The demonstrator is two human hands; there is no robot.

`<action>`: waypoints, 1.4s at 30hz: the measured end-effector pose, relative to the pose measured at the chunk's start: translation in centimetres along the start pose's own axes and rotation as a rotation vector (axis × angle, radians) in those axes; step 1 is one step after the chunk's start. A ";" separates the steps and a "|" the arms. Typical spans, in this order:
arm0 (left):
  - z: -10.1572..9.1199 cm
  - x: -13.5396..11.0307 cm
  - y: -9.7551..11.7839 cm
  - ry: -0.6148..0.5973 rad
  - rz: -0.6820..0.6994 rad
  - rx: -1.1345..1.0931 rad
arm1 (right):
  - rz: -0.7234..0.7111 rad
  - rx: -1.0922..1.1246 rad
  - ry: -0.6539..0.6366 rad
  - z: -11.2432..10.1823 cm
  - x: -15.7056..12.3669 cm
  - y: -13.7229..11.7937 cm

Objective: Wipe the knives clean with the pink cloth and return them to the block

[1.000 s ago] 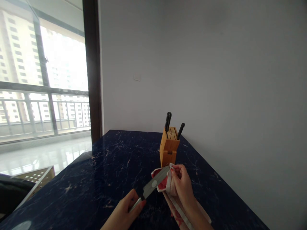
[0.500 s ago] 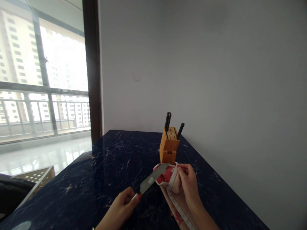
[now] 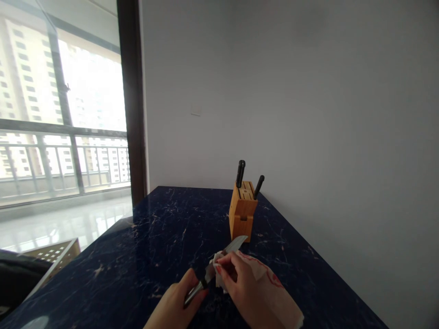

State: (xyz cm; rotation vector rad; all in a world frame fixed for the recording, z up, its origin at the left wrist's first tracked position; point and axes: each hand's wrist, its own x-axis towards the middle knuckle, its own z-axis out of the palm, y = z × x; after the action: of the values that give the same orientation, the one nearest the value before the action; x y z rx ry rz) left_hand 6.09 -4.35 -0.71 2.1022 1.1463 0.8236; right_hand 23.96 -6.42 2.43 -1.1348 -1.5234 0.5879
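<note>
My left hand (image 3: 178, 304) grips the handle of a kitchen knife (image 3: 233, 245), whose blade points up and right toward the wall. My right hand (image 3: 242, 285) is closed on a white cloth with red print (image 3: 270, 285), pinching it around the blade close to the handle. The cloth drapes down over my right wrist to the dark blue marbled table (image 3: 154, 237). Just behind the blade tip stands a wooden knife block (image 3: 242, 212) with two black handles sticking up out of it.
The grey wall runs along the table's right and far edges. A perforated beige box (image 3: 55, 256) and a dark object sit low at the left beside the table. A window with a railing fills the left side.
My right hand slid the cloth down the blade from near the tip toward the handle. The blade tip now shows bare. The left hand kept its grip.
</note>
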 end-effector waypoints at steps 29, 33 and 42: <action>0.0 -0.2 -0.2 -0.005 0.029 0.141 | -0.033 -0.064 0.029 -0.1 0.3 0.3; -0.1 -0.3 0.1 -0.011 0.027 0.123 | 0.038 -0.083 0.195 -1.7 1.3 1.7; -0.1 -0.2 0.1 0.011 0.040 0.105 | 0.041 -0.051 0.321 -3.6 2.6 3.5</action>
State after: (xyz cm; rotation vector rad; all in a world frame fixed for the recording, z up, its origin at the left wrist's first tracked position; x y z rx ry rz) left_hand 5.97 -4.57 -0.61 2.2152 1.1799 0.8098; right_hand 28.62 -3.39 1.74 -1.2364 -1.2470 0.3743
